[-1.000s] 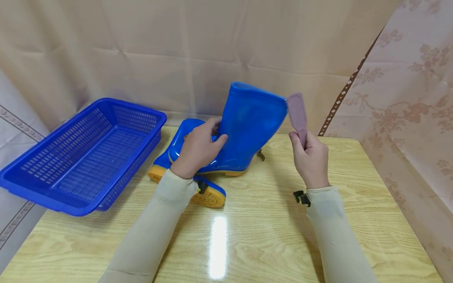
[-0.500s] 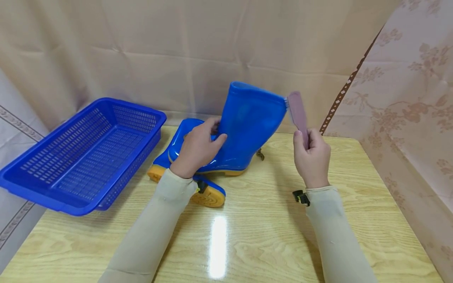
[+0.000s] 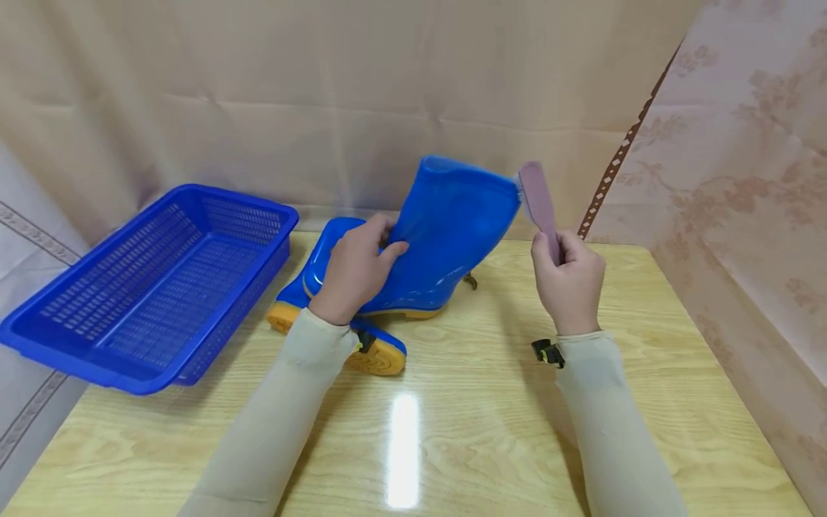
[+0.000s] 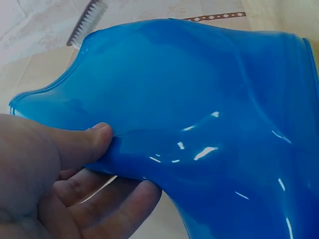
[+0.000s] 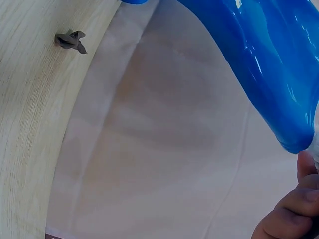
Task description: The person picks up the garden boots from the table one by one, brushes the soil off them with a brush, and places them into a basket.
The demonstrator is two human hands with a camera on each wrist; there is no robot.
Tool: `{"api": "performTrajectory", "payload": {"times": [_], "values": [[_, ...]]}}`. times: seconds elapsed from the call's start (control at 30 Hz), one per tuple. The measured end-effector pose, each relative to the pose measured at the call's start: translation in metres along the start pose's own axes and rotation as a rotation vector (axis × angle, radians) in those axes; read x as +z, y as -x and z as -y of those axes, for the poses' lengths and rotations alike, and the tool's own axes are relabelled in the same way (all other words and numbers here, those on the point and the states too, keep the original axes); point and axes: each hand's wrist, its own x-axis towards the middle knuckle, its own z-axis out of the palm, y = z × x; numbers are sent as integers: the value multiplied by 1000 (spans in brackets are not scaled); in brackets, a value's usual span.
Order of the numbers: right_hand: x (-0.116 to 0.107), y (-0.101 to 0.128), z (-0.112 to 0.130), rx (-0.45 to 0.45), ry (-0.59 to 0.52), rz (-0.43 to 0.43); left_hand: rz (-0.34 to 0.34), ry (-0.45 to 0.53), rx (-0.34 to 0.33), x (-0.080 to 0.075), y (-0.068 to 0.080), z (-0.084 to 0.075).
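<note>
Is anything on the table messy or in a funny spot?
Yes: a small crumpled brownish scrap lies loose on the wooden table behind the upright blue boot, and the second boot lies tipped on its side.

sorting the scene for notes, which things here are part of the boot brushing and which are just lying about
In use:
- upright blue boot, gripped at the shaft by the left hand
- pink brush, held by the right hand, bristles at the boot's top rim

Lying about:
- second blue boot on its side on the table
- blue basket
- small grey scrap behind the boot
</note>
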Motion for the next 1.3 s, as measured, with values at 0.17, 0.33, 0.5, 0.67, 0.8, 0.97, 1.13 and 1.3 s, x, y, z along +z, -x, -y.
{"api": "performTrajectory", "payload": {"times": [0.17,0.33,0.5,0.67,0.8,0.97,1.13,1.3], "values": [[0,-2,1,2,-4,-29,-67,-4,36,-7,-1,-6],[0,-3,-2,41,9,-4,-172,28,22,-31,1,-14],[-1,-3,-5,54,26,20,-303,102,-29,-67,5,-14],[-4,-1,-8,62,32,29,-405,119,-99,-108,9,-6],[-5,0,-10,79,42,47,-443,38,-168,-142,13,6],[-6,1,-11,95,48,53,-480,-17,-218,-174,14,35],[-6,0,-13,91,47,54,-514,-152,-284,-188,16,65],[-6,2,-14,108,56,77,-435,-182,-349,-186,16,89]]}}
